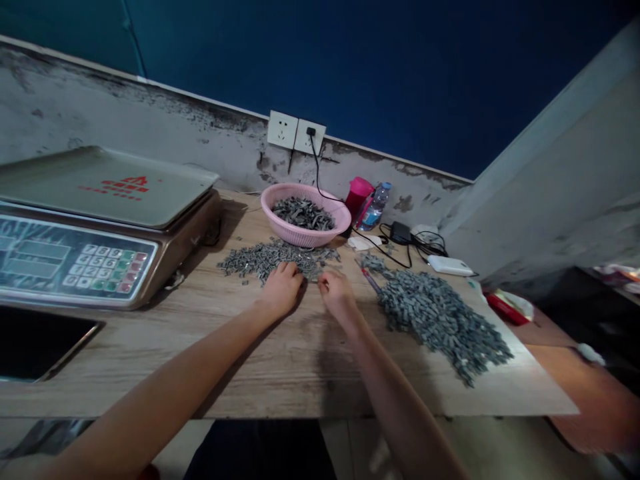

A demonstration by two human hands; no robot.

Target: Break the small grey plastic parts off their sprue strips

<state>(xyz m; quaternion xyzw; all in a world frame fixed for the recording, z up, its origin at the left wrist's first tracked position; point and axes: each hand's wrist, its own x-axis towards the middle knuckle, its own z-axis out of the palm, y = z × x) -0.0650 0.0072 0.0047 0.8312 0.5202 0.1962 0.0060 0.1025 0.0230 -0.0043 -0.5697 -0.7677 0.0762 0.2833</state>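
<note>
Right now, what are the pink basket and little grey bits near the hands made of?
Pink basket: probably smooth plastic; its ribbed wall looks moulded in one colour.
Little grey bits: perhaps metal, mostly dull, a few glinting; too small to be sure.

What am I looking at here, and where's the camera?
There's no robot, just somebody's bare left hand and right hand. The one picture comes from a camera on that person's head, looking forward and down. On the table you can see a scale, a pink basket with grey strips inside, a smaller pile of grey bits and a bigger pile. Both hands are at the smaller pile's near edge. Their fingers are curled, so I can't tell whether they hold a piece.
</note>
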